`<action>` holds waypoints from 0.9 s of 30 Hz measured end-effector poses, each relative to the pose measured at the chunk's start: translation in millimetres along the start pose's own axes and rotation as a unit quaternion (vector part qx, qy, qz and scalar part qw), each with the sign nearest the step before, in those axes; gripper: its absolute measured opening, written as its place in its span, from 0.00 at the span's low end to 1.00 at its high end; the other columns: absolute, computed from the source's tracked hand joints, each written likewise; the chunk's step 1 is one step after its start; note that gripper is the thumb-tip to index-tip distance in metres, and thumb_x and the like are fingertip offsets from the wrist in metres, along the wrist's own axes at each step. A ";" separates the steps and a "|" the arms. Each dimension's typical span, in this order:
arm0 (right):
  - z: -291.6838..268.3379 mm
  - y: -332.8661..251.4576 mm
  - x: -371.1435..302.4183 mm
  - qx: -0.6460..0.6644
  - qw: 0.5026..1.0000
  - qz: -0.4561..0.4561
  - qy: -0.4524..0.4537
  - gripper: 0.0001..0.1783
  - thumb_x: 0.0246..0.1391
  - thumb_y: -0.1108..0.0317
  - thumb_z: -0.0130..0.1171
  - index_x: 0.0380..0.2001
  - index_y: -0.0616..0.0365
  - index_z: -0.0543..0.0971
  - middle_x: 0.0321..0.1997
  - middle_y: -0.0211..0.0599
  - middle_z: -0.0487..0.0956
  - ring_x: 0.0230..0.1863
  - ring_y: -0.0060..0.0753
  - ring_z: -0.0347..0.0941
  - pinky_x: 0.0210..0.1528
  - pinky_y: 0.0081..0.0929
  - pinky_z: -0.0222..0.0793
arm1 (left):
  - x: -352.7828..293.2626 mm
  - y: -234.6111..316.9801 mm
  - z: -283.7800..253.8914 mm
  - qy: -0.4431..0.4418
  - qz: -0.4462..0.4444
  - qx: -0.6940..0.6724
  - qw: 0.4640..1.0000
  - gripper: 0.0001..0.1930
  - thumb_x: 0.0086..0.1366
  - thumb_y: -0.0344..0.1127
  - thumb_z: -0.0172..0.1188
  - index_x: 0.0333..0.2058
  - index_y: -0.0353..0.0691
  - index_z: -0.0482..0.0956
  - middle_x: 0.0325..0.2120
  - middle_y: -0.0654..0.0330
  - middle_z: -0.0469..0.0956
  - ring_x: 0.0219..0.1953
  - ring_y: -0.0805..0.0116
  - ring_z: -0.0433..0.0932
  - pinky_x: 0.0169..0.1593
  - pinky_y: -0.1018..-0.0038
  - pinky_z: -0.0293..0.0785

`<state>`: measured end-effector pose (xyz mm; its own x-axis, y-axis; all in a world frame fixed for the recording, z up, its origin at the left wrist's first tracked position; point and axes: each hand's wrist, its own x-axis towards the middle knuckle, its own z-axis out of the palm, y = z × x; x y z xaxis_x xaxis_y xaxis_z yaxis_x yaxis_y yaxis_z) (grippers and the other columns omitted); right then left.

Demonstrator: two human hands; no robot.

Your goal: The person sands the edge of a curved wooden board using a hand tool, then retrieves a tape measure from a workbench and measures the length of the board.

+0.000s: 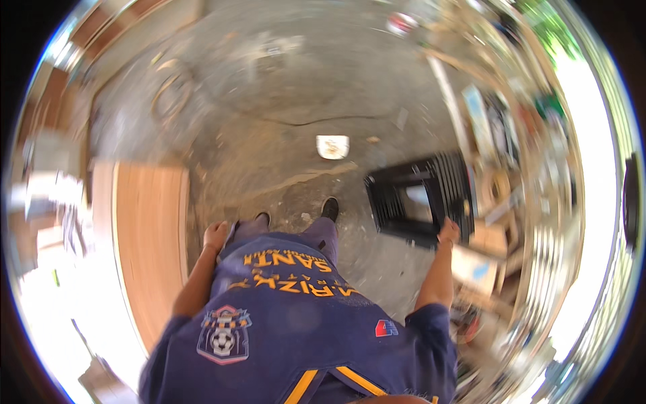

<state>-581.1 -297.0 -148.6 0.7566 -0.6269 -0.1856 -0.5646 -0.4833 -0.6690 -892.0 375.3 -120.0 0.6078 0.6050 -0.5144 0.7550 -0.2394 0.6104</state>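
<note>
While my empty right hand hung open beside the black slatted frame, it looked rigid, weighty; grip its outer rail.

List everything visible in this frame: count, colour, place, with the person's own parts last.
Wooden panel: one, light brown, floor at left.
Black frame: one, slatted, floor at right, near the right hand.
White scrap: one, floor ahead of the feet.
Floor: grey concrete, cracked.
Clutter: boards and boxes, mixed colours, right edge, blurred.
Shoes: two, black, centre.
Shirt: one, dark blue with orange print, bottom.
Left hand: empty, at the hip.
Right hand: empty, beside the black frame.
</note>
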 end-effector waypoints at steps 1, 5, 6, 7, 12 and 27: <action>-9.8 -6.2 37.7 -0.040 0.999 -0.006 -0.030 0.29 0.45 0.52 0.54 0.44 0.66 0.72 0.44 0.51 0.74 0.46 0.46 0.70 0.51 0.34 0.61 | -10.0 -1.7 10.2 -0.003 -0.006 0.066 0.998 0.19 0.54 0.50 0.52 0.27 0.38 0.79 0.23 0.54 0.78 0.30 0.63 0.77 0.34 0.68 0.70; -11.4 -19.3 98.7 -0.237 0.964 -0.118 -0.030 0.41 0.43 0.42 0.54 0.52 0.66 0.65 0.54 0.55 0.65 0.55 0.49 0.62 0.58 0.34 0.55 | -49.2 80.7 3.6 0.007 -0.039 0.153 0.987 0.22 0.52 0.54 0.52 0.31 0.39 0.77 0.29 0.46 0.76 0.35 0.51 0.75 0.38 0.63 0.69; -8.4 -42.2 94.9 -0.287 0.949 -0.085 -0.095 0.42 0.43 0.41 0.52 0.53 0.65 0.65 0.56 0.54 0.64 0.56 0.50 0.61 0.59 0.34 0.54 | -67.6 102.5 4.1 0.040 -0.054 0.108 0.992 0.23 0.52 0.54 0.52 0.33 0.38 0.77 0.32 0.46 0.76 0.37 0.53 0.75 0.39 0.64 0.69; -8.7 -30.1 115.5 -0.308 0.945 -0.076 -0.076 0.42 0.44 0.39 0.50 0.54 0.63 0.64 0.56 0.53 0.64 0.56 0.51 0.61 0.59 0.34 0.55 | -69.6 113.2 14.2 0.055 -0.069 0.078 0.993 0.23 0.52 0.53 0.54 0.34 0.37 0.76 0.33 0.49 0.76 0.39 0.56 0.75 0.42 0.66 0.69; -4.6 -56.7 120.2 -0.353 0.930 -0.068 -0.070 0.37 0.46 0.42 0.48 0.53 0.58 0.65 0.54 0.51 0.65 0.53 0.50 0.63 0.54 0.37 0.59 | -97.0 105.6 44.5 0.026 -0.022 0.072 0.997 0.21 0.53 0.49 0.56 0.38 0.38 0.75 0.33 0.52 0.77 0.37 0.60 0.76 0.41 0.70 0.71; 159.2 -303.6 -292.0 0.069 0.604 -0.494 -0.622 0.17 0.46 0.69 0.53 0.41 0.65 0.70 0.32 0.34 0.72 0.33 0.25 0.67 0.36 0.22 0.65 | -51.7 216.4 4.0 -0.005 0.168 -0.140 0.976 0.20 0.57 0.47 0.54 0.42 0.37 0.74 0.35 0.50 0.76 0.42 0.59 0.74 0.45 0.71 0.68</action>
<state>-578.2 130.1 -5.8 0.4124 0.9109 0.0133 0.3323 -0.1368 -0.9332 -759.1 289.1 36.3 0.8127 0.5201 -0.2629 0.4178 -0.2056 0.8850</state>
